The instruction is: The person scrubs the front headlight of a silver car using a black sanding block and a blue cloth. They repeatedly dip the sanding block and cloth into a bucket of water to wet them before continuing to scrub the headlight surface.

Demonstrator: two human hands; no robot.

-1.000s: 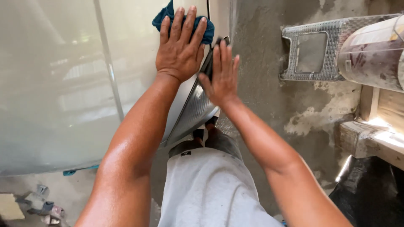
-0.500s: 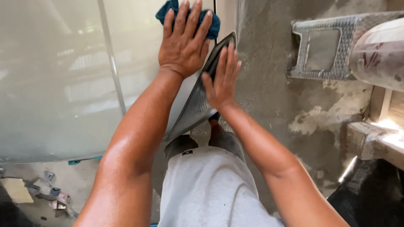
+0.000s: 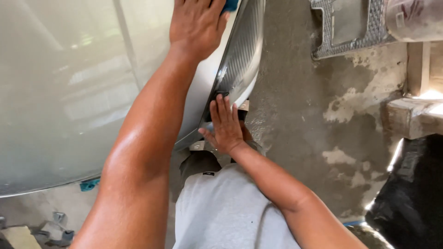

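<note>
Pale grey car panel (image 3: 60, 92) fills left; long edge runs far-right to near-left.
Dark ribbed trim (image 3: 240, 55) along that edge, far of right hand (image 3: 226, 127).
Left hand (image 3: 196, 27) flat on blue cloth (image 3: 230, 4), far; fingers spread.
Right hand open, fingers together, pressed at trim's near end.

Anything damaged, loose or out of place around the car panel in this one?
The concrete floor is patchy and flaking beside the pale car panel. A detached mesh grille lies on it. The left hand presses a blue cloth on the panel; the right hand rests flat by the dark headlight. No damage shows there.
</note>
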